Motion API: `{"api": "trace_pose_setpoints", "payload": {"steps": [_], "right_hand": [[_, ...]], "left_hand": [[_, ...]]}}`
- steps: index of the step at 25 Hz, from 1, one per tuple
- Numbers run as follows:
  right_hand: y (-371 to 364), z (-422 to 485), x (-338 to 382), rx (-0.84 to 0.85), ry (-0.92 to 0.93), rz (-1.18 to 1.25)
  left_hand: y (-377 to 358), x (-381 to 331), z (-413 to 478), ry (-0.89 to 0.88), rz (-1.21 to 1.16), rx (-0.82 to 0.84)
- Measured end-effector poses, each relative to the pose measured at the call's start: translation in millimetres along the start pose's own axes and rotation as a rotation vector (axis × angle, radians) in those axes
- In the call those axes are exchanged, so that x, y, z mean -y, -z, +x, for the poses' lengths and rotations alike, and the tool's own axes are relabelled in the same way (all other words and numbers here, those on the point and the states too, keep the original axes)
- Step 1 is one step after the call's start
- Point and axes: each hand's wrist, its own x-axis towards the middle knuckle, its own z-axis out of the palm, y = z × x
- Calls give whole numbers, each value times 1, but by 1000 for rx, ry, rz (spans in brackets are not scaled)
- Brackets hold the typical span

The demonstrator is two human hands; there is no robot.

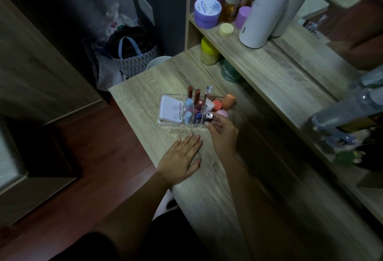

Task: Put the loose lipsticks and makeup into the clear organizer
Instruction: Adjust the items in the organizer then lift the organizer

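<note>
The right hand (222, 131) pinches a silver-capped lipstick (209, 117) at the front of the organizer (172, 122) on the worktop (207, 177); the left hand (182, 160) lies flat and empty nearby. The lipstick looks light, hard and slick, best gripped round its barrel.

The right hand (222, 131) covers the clear organizer's (163, 120) near right corner; lipstick labels there blur.
</note>
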Motion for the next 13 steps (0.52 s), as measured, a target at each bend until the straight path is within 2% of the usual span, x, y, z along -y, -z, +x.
{"api": "trace_pose_setpoints", "payload": {"steps": [10,12,13], "right_hand": [[0,-2,10,12,-49,-14],[4,-4,11,12,-37,-30],[7,-5,10,-8,-32,-45]], "left_hand": [[3,-2,-1,-8,-47,-3],[10,-4,-3,-7,-160,-77],[15,-4,-5,26,-232,-167]]}}
